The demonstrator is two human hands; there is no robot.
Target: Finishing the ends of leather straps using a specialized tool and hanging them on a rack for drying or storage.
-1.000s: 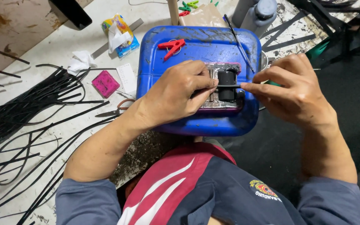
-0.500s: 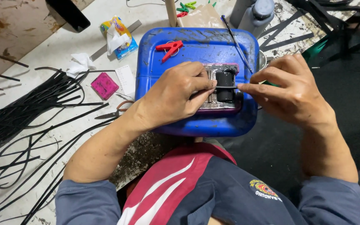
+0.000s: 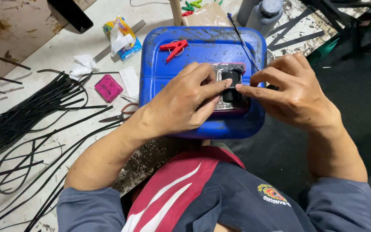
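On the blue container [image 3: 202, 47], both hands' fingertips pinch the black piece [image 3: 230, 83]: left hand [image 3: 181, 103], right hand [image 3: 297, 90].

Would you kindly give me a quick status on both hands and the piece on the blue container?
Left hand and right hand both pinching small black part. Part sits on silvery tray atop blue container. Red clip lies clear, nothing blocking.

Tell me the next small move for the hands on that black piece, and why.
Probably press the black piece down flat with both index fingers. The left hand and right hand meet on it from either side, fingertips touching it, while it sits on the silvery tray atop the blue container.
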